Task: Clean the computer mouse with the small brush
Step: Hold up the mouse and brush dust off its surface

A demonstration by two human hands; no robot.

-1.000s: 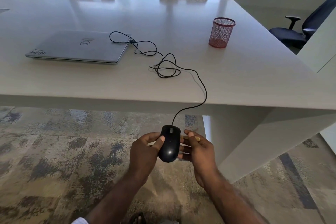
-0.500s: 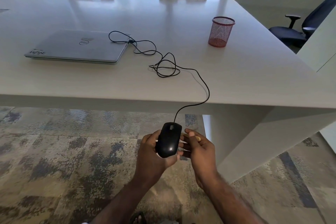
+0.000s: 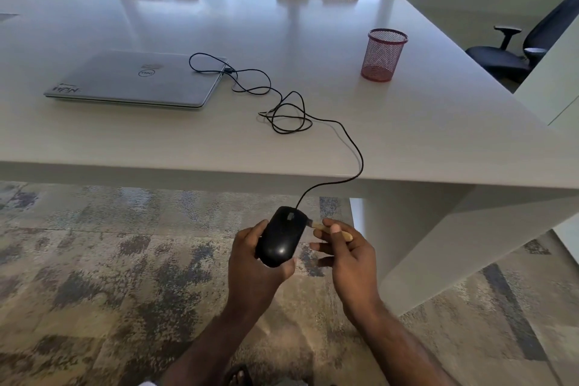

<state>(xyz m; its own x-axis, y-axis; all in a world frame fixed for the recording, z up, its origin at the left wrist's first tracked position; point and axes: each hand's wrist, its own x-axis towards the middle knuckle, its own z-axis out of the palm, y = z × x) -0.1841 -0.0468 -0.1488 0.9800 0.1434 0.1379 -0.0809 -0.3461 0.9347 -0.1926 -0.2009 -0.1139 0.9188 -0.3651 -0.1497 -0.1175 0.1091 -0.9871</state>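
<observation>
Black plastic mouse (image 3: pixel 283 236) sits in the left hand (image 3: pixel 255 263), fingers curled round its left side and palm cupped under the tail end, so that hand is closed on it. It's held out in the air below the counter's (image 3: pixel 407 135) near edge, over the carpet. The mouse's long axis runs up and a bit right, nose with the scroll wheel pointing toward the counter, rounded back end toward the person, top shell facing the camera.

Right hand (image 3: pixel 346 255) is just beside the mouse on its right, thumb and forefinger pinched on a small brush (image 3: pixel 329 229) with a pale wooden handle, other fingers loosely spread. The brush lies roughly crossways to the mouse, its dark tip touching or very nearly touching the mouse's upper right edge, hard to tell which. Both forearms come up from the bottom of the view.

From the mouse's nose the cable (image 3: pixel 344 135) climbs over the counter edge, loops in a tangle and runs off to a closed silver laptop (image 3: pixel 134 78) far left of the mouse. Red mesh cup (image 3: pixel 383 55) stands beyond the mouse to the right. Counter is white and glossy, floor is mottled grey-brown carpet (image 3: pixel 109 260), black office chair (image 3: pixel 517 53) past the counter's right end, windows along the back.
</observation>
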